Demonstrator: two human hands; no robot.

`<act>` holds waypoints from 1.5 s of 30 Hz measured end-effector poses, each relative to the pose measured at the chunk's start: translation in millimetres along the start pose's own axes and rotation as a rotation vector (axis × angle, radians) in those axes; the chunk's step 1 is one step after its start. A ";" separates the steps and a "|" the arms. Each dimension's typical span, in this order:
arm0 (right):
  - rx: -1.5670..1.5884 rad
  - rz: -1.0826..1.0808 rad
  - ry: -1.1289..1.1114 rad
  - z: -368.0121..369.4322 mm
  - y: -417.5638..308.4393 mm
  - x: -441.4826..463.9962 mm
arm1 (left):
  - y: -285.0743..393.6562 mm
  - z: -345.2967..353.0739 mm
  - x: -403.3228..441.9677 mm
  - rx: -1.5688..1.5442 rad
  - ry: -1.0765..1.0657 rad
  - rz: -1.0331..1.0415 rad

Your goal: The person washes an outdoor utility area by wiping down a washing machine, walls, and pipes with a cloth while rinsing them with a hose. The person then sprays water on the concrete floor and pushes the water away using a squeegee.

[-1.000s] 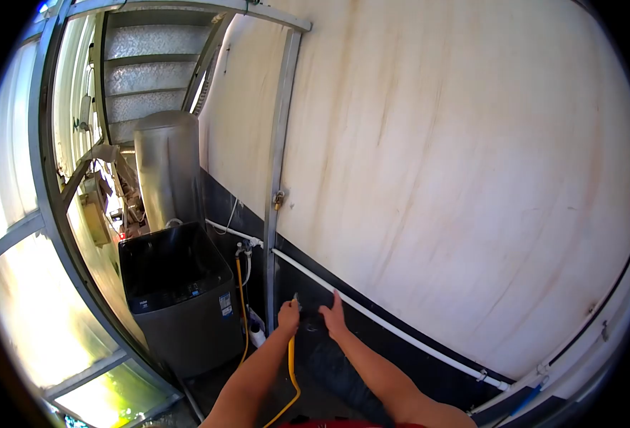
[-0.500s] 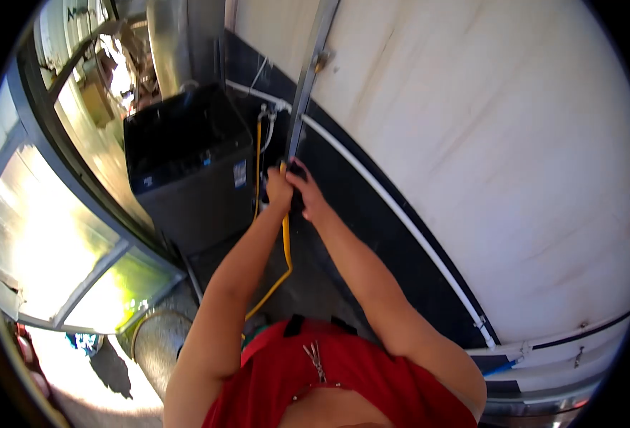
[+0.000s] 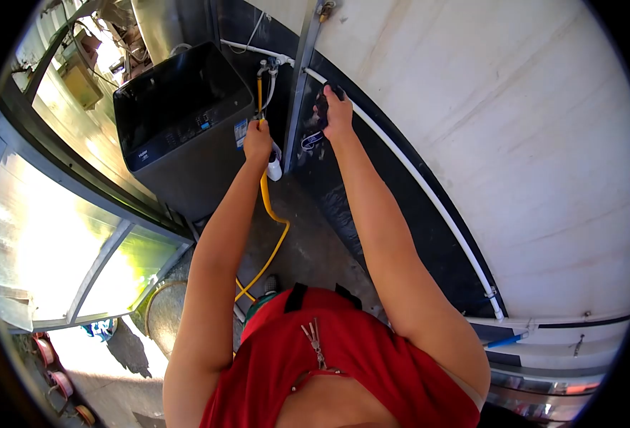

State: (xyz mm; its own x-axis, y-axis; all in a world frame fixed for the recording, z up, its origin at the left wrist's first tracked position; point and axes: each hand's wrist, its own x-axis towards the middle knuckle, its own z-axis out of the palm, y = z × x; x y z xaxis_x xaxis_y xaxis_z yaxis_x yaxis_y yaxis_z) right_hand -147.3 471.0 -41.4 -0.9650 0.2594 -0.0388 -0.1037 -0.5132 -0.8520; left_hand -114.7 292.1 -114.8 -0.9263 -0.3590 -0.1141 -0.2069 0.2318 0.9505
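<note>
Grey floor; left hand wrapped round hose; right hand curled on dark item, type unclear; slack hose could snag, tugging left grip loose.

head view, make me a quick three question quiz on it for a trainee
1. Which of the person's hands grips the yellow hose?
2. True or false: the white pipe runs along the wall.
3. In the picture, the washing machine stands on which side of the metal post? a) left b) right

Key: 1. the left hand; 2. true; 3. a
</note>
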 end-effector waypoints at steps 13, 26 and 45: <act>-1.303 -0.206 -0.191 -58.3 -18.1 -7.5 | 46.5 -1.5 -29.4 -0.110 -0.474 0.112; -1.227 -0.087 0.320 -187.2 -125.1 -112.6 | 63.5 61.8 -27.8 -0.353 -0.802 0.229; -1.577 0.206 0.620 -237.0 -353.5 -318.5 | 100.3 119.2 -85.2 -0.064 -1.137 0.166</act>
State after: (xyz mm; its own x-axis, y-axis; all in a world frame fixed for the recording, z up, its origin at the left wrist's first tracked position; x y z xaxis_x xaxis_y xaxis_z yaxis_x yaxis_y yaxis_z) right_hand 253.8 763.8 148.3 -0.6604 0.7482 -0.0639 0.6900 0.5710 -0.4447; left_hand -94.0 453.7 -44.1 -0.6957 0.7025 -0.1496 -0.0691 0.1419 0.9875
